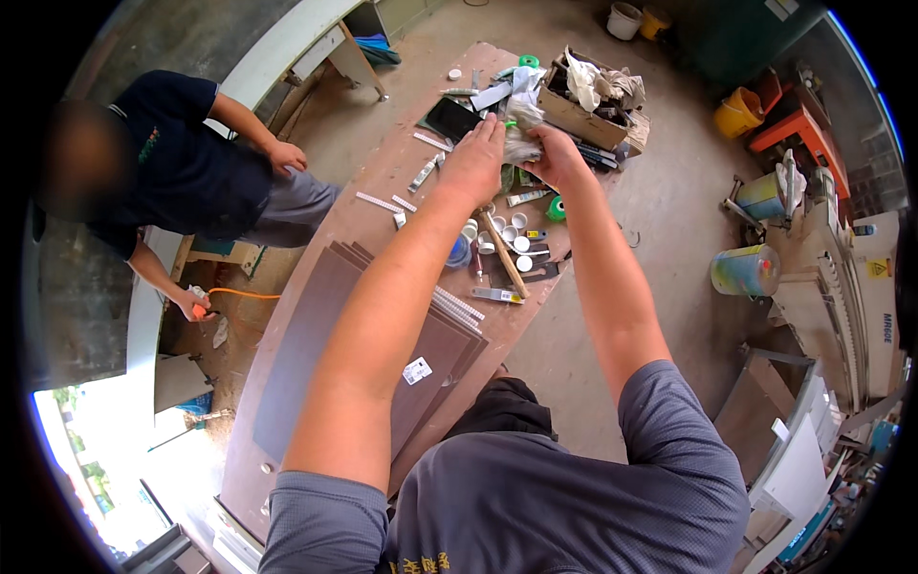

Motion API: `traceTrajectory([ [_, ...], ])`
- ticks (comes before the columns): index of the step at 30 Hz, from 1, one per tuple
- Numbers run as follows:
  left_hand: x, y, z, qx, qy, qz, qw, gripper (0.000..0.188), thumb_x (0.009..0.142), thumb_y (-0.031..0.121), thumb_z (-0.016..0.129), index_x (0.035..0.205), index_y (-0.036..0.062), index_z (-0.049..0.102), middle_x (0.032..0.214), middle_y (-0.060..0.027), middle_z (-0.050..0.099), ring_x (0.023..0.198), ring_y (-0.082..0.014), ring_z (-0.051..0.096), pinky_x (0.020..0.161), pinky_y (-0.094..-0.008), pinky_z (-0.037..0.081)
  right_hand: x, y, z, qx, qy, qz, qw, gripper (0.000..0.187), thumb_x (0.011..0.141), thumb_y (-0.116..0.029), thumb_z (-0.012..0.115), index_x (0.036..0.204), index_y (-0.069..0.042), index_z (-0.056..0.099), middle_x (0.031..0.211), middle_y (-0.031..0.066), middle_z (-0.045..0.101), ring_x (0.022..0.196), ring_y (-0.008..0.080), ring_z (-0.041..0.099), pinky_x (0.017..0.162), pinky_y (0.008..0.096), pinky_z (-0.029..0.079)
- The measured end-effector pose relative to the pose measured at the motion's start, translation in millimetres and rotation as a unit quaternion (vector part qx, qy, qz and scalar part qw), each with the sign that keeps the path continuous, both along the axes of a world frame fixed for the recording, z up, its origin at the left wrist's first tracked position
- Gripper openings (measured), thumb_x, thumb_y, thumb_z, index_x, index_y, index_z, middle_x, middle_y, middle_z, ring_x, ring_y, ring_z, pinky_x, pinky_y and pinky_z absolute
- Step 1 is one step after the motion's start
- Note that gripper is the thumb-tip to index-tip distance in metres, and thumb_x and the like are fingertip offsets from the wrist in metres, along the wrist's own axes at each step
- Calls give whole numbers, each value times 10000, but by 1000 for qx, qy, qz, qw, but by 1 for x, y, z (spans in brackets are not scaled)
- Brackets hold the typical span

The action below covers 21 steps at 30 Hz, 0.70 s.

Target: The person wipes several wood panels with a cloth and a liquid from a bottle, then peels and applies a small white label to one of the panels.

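At the far part of the table, a crumpled clear plastic bag (pixel 521 146) with a bit of bright green on it sits between my two hands. My left hand (pixel 476 158) is at its left side, fingers long and pressed together, the thumb hidden. On the other side my right hand (pixel 555 158) has curled fingers closed on the bag. A dark flat phone-like screen (pixel 451 119) lies just left of my left hand. Closer to me are a wooden-handled hammer (pixel 504 253), several white caps (pixel 522 263), a green tape roll (pixel 557 208) and small tubes (pixel 423 172).
Stacked brown panels (pixel 330 316) cover the near left of the table (pixel 368 218). A cardboard box (pixel 574 107) filled with cloths and tools stands at the far right. On the left, another person (pixel 182 153) holds an orange-hosed tool (pixel 200 308). Buckets and a machine (pixel 813 277) line the right.
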<state>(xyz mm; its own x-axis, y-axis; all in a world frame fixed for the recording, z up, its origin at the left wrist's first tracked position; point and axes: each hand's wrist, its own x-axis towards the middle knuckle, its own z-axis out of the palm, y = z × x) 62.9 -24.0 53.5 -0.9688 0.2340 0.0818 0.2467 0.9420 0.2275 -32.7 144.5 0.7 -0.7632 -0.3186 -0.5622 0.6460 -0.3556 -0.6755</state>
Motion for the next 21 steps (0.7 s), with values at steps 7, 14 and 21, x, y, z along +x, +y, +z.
traceTrajectory([
  [7, -2, -4, -2, 31, 12, -33, 999, 686, 888, -6, 616, 1543, -62, 420, 1643, -265, 397, 1491, -343, 449, 1235, -396, 378, 0, 11, 10, -33, -2, 11, 999, 371, 1031, -196, 501, 1333, 14, 548, 1268, 183, 682, 1132, 325, 706, 984, 537, 606],
  [14, -7, -1, -8, -1, 4, -31, 1000, 725, 893, 22, 627, 1579, -21, 397, 1694, -226, 331, 1547, -325, 376, 1272, -437, 318, -3, 11, 10, -35, -8, 7, 999, 373, 1031, -203, 479, 1310, 36, 549, 1254, 208, 682, 1133, 351, 705, 1008, 549, 604],
  [21, 108, -11, -23, 148, 110, 37, 982, 863, 871, 128, 643, 1649, 50, 278, 1730, -184, 250, 1612, -380, 213, 1318, -525, 165, 24, 16, -35, -3, -51, -49, 997, 385, 1011, -168, 531, 1353, 5, 570, 1214, 214, 692, 1102, 340, 727, 920, 552, 637],
])
